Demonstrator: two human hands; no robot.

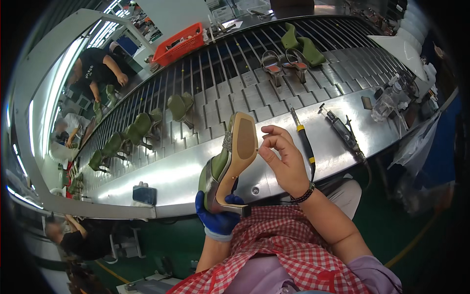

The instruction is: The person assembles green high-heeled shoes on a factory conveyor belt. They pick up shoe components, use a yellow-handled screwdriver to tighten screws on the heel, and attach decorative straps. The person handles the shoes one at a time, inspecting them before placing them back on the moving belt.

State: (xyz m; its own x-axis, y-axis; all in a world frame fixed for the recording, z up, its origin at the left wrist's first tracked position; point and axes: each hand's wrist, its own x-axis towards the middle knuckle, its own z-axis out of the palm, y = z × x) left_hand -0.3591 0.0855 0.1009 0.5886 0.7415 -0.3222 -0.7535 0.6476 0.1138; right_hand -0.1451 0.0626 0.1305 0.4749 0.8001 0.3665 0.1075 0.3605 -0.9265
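A green high-heeled shoe (235, 157) with a tan sole and a sparkly strap is held sole-up in front of me, its metallic heel pointing toward my chest. My left hand (218, 215), in a blue glove, grips it from below at the heel end. My bare right hand (284, 159), with a dark bead bracelet at the wrist, pinches at the sole's right edge near the toe with thumb and forefinger.
A metal conveyor (274, 93) carries pairs of green shoes (142, 130) and heeled sandals (284, 63). On the steel ledge lie a yellow-banded hand tool (304, 139), a black power tool (342, 132) and a phone (144, 194). A red crate (178, 44) and other workers (98, 68) are at left.
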